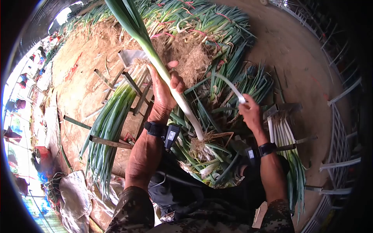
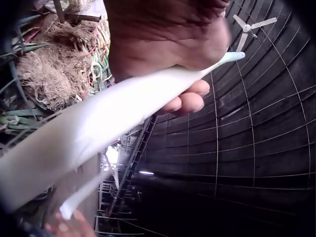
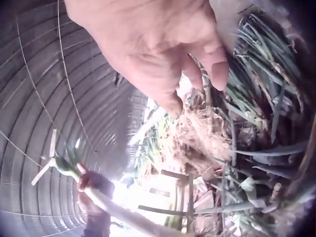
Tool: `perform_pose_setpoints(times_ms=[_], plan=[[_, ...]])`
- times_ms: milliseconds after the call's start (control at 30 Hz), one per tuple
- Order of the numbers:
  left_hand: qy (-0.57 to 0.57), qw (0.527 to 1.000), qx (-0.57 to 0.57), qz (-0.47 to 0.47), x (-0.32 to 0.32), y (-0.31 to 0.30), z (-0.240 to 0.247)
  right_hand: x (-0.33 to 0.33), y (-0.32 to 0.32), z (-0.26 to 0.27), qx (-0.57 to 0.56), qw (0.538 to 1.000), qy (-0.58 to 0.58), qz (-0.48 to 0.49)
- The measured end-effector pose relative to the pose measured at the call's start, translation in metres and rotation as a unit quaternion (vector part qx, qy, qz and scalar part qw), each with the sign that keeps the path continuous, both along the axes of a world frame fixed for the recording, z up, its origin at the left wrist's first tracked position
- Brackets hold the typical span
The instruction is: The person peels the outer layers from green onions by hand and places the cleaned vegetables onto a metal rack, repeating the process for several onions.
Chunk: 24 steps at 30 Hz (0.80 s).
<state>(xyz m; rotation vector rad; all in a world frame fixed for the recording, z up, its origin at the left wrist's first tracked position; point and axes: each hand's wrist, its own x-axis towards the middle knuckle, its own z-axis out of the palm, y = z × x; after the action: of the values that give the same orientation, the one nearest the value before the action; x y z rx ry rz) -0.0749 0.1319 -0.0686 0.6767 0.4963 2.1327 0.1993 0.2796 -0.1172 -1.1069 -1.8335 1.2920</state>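
My left hand (image 1: 165, 87) grips a long leek (image 1: 185, 110) around its white shaft, seen close up in the left wrist view too. The leek slants across the head view, green leaves at the upper left and roots (image 1: 200, 145) low over discarded leaves. Off to the right, my right hand (image 1: 251, 116) pinches a thin, pale strip of peeled leek skin (image 1: 231, 85) that curves away toward the upper left. The left wrist view shows this strip (image 2: 86, 192) beyond the leek shaft, apart from it. In the right wrist view, the right hand's fingers (image 3: 219, 74) curl downward.
Trimmed leeks (image 1: 116, 103) lie in a metal rack on the left, more leeks (image 1: 285, 136) in one on the right. Peeled leaves (image 1: 211, 163) heap between the legs. Ahead stands a big pile of rooted leeks (image 1: 229, 27) on bare ground (image 1: 287, 42).
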Motion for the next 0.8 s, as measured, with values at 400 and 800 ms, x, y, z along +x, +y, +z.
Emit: perform_pose_setpoints(times_ms=[400,800], plan=[[-0.081,0.968,0.196,-0.134,-0.002,0.003,0.005,-0.015,-0.09,0.021,-0.179,0.929,0.034,0.322],[-0.08,0.965,0.215,-0.129,-0.013,-0.008,0.01,-0.026,-0.089,0.0,-0.053,0.976,0.064,0.203]])
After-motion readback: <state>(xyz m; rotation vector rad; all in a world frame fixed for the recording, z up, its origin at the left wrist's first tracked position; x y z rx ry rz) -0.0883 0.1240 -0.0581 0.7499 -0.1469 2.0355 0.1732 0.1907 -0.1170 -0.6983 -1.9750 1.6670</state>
